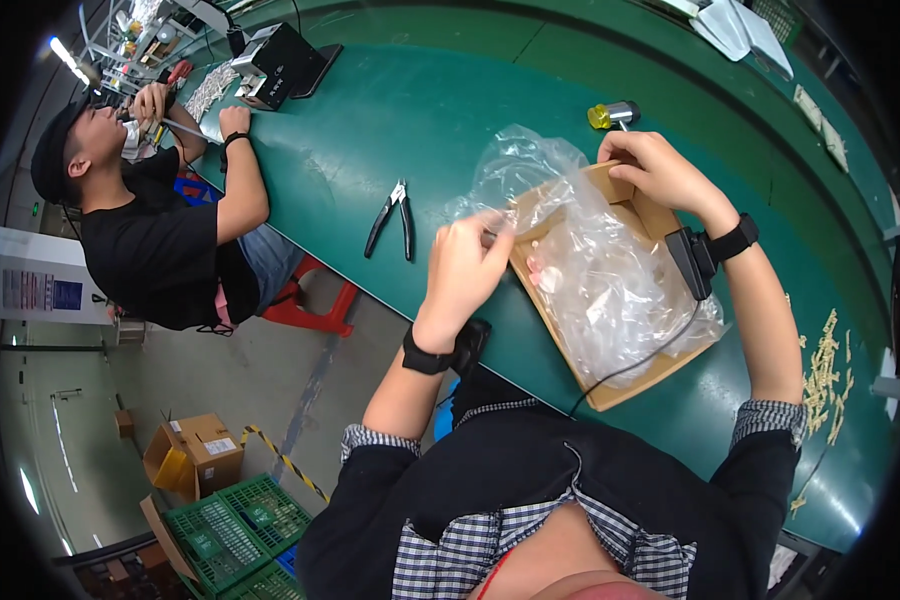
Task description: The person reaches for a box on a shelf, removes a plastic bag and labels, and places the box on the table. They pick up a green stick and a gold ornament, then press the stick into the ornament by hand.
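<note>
An open cardboard box (pixel 551 353) sits tilted in my view on the green table, lined with a clear plastic bag (pixel 620 290). Small pale and pinkish pieces show through the plastic on its left side. The bag's loose top spreads over the far left rim onto the table. My left hand (pixel 465 265) pinches the bag's plastic at that rim, thumb against fingers. At the far rim, my right hand (pixel 660 172) has its fingers curled over the cardboard. A black device strapped at my right wrist hangs over the box, its cable crossing the bag.
Black-handled cutting pliers (pixel 392 222) lie left of the box. Beyond it rests a yellow-ended metal tool (pixel 613 115). Small pale parts (pixel 822 375) are scattered at right. A co-worker (pixel 150 215) sits at the left near a black machine (pixel 275 65). Green crates (pixel 235 530) stand on the floor.
</note>
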Demonstrator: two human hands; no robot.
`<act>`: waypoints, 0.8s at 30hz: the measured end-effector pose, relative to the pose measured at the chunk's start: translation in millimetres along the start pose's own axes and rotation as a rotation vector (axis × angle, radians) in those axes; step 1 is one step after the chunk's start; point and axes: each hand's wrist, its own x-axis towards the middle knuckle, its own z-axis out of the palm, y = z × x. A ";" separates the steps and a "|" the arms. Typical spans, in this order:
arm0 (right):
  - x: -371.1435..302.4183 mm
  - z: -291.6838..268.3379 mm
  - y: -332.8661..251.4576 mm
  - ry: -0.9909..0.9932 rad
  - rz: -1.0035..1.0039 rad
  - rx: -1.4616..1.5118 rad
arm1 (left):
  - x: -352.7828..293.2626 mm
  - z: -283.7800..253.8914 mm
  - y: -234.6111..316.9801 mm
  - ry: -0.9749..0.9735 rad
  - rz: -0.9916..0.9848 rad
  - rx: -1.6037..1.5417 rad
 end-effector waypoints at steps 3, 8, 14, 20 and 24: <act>-1.9 -5.1 -5.9 -0.042 0.093 -0.093 | 25.3 -4.6 1.7 0.057 0.088 0.212; 2.2 -3.7 -8.3 -0.192 0.065 -0.366 | 39.6 -1.2 13.9 0.090 0.428 0.339; 8.2 0.7 -8.7 -0.143 -0.034 -0.053 | 34.1 3.0 26.8 0.112 0.341 0.274; -1.9 6.5 6.8 -0.013 -0.042 0.125 | 30.7 -1.2 15.8 0.140 0.283 0.014; 0.0 -3.0 19.1 -0.115 0.002 0.017 | 28.2 0.6 19.8 0.204 0.352 -0.080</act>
